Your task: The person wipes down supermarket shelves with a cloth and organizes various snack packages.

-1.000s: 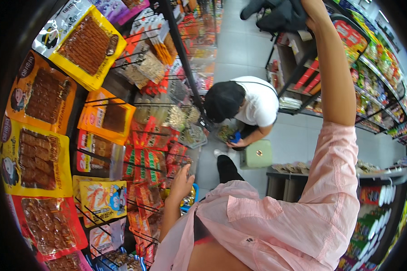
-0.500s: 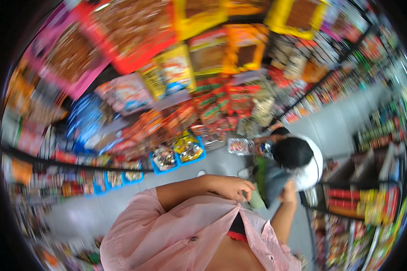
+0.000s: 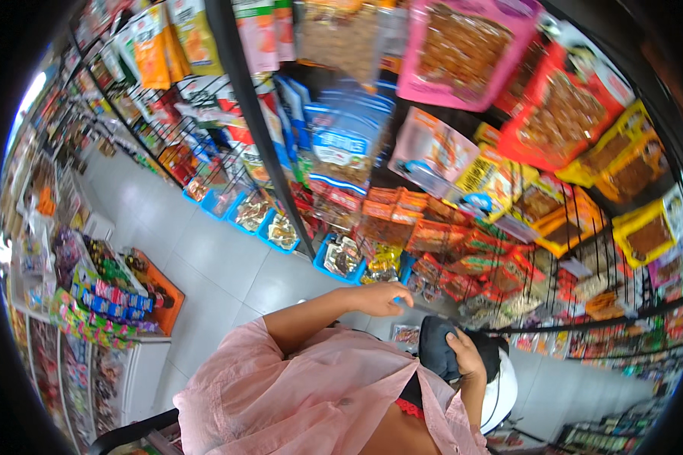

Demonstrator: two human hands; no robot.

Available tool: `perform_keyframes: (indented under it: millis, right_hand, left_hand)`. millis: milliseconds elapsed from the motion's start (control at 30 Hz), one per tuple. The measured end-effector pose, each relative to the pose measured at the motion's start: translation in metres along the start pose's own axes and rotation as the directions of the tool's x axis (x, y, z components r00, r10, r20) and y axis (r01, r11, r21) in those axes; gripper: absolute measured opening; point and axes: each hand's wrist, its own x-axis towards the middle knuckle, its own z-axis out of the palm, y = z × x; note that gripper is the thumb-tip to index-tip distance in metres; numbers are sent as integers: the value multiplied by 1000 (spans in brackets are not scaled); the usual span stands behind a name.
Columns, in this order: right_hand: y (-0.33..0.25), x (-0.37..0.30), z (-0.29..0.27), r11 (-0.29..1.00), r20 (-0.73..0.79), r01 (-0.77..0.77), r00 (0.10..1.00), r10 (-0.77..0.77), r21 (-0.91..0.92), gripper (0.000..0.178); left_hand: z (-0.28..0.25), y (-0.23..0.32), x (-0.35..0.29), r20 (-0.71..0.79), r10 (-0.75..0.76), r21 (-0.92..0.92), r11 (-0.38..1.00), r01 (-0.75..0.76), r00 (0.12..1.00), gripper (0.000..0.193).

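Note:
In front of my pink shirt, my left hand (image 3: 385,298) has its fingers loosely bent. A small gap shows between thumb and forefinger, and nothing is visible in it. Nearest to it are the blue bins of small packets. My right hand (image 3: 465,353) has its fingers curled over the edge of a dark grey, soft-looking thing (image 3: 435,350). I cannot make out whether this is a pouch or the clothing of the person beside me. That person, in a white top (image 3: 499,394), is low down next to my right hand and partly hidden by it.
A rack with hanging snack bags, including a pink pouch (image 3: 465,49) and a red pouch (image 3: 565,114), stands ahead. Blue bins (image 3: 341,258) line its foot. A black rack post (image 3: 258,114) rises ahead-left. An orange-edged display (image 3: 167,296) stands left on grey floor tiles (image 3: 212,250).
The view has turned left, so the rack and bins have shifted rightward and the left aisle has come in. My right hand now sits lower, against the dark grey thing. My left hand stays bent.

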Motion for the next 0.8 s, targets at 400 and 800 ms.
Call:
perform_keyframes:
  millis: [400,800]
  right_hand:
    - [15,206,242,994,297,-103,948,111,-44,47]
    - [24,311,463,922,610,30,759,229,-385,37]
  left_hand:
    - [-139,-107,-208,-266,-263,99,950,297,927,36]
    - [-154,-114,-378,-622,-669,-306,686,661,406,39]
